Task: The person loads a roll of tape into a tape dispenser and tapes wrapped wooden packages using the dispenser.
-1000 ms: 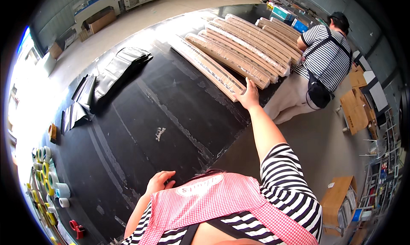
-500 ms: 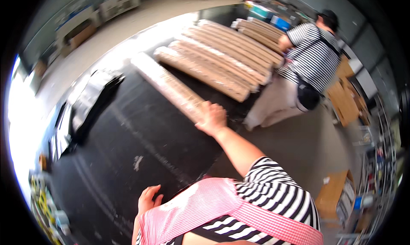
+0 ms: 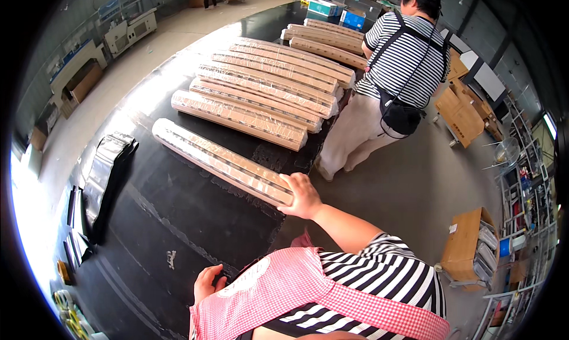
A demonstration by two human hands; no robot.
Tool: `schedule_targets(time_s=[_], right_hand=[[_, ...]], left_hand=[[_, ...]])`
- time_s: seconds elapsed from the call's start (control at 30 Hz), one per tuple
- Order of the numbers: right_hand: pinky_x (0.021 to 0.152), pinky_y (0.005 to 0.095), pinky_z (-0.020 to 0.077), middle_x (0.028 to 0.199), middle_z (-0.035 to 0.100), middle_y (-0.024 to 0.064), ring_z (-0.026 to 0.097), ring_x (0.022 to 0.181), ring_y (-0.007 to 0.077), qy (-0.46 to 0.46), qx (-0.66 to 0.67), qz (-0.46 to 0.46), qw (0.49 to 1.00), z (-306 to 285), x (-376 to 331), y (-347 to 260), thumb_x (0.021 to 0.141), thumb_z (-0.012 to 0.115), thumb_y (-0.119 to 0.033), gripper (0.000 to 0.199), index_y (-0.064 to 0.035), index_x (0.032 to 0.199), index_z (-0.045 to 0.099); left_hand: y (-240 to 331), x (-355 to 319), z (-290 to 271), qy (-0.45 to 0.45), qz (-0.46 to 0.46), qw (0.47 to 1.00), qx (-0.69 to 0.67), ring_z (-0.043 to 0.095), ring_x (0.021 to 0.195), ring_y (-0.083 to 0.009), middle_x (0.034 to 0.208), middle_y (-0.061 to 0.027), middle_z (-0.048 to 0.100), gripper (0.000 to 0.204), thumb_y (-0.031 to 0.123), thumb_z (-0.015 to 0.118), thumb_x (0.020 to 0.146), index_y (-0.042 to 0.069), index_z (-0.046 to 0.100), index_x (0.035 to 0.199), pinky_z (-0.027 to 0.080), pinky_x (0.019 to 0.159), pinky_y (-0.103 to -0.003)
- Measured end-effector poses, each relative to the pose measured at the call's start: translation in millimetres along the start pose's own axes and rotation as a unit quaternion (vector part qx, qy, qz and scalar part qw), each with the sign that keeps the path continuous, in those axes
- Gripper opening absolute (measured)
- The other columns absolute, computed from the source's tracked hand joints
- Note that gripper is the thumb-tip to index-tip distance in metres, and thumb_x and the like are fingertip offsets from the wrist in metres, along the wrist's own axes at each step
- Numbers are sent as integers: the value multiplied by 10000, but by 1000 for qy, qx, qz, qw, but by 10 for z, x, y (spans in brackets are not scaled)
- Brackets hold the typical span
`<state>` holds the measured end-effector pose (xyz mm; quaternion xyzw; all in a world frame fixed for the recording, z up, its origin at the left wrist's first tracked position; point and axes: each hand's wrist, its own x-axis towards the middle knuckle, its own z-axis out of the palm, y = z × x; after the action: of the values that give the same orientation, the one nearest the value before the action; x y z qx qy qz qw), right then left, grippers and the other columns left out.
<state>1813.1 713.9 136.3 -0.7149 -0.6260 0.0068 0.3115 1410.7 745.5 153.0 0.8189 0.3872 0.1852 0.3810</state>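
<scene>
My right hand (image 3: 302, 196) grips the near end of a long bundle of brown strips (image 3: 228, 165) in clear plastic wrap. It lies slantwise on the black-topped table (image 3: 195, 221). Beyond it, several similar wrapped bundles (image 3: 255, 119) rest side by side. My left hand (image 3: 208, 282) is low by the table's near edge, partly behind my pink checked apron. Its fingers are loosely bent and apart, with nothing seen in them.
A co-worker (image 3: 409, 61) in a striped shirt stands at the table's right side, near more wrapped bundles (image 3: 329, 43). Folded black sheeting (image 3: 106, 168) lies at the left. An open carton (image 3: 465, 245) and wire shelving (image 3: 527, 221) stand at the right.
The view has shifted, and the held bundle now appears lower and farther left, apart from the row. My right hand keeps its grip on the end. The co-worker now stands more upright.
</scene>
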Motion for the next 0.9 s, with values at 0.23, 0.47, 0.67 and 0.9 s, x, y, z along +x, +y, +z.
schedule_targets(time_s=[0.23,0.47,0.67,0.9], right_hand=[[1049,375,394,1343,477,141,498,1218,249,-69,494,133,856,-49,-163,271,608,921,-342,1008,-81,1430,400],[1052,365,389,1334,510,126,507,1228,225,-213,460,131,852,-97,166,309,665,739,-79,830,23,1411,387],[972,349,440,1350,477,111,514,1151,219,-227,391,103,886,-287,106,597,766,755,-153,814,-16,1452,340],[741,431,600,1298,464,185,604,981,298,-271,439,105,850,253,186,767,771,701,110,831,-92,1454,274]], left_hand=[[-51,228,-97,-3,15,999,43,635,966,-296,1043,-108,660,341,102,712,786,63,648,1119,514,848,-370],[31,100,3,-15,-24,998,54,590,1080,-291,1145,-103,625,373,166,678,849,105,614,1212,487,930,-397],[143,-445,36,41,-54,997,29,582,1064,-310,1124,-100,627,369,187,679,836,93,618,1187,472,936,-427],[-11,-1231,253,113,-138,984,21,585,1065,-316,1116,-108,635,372,173,684,827,92,625,1186,473,939,-430]])
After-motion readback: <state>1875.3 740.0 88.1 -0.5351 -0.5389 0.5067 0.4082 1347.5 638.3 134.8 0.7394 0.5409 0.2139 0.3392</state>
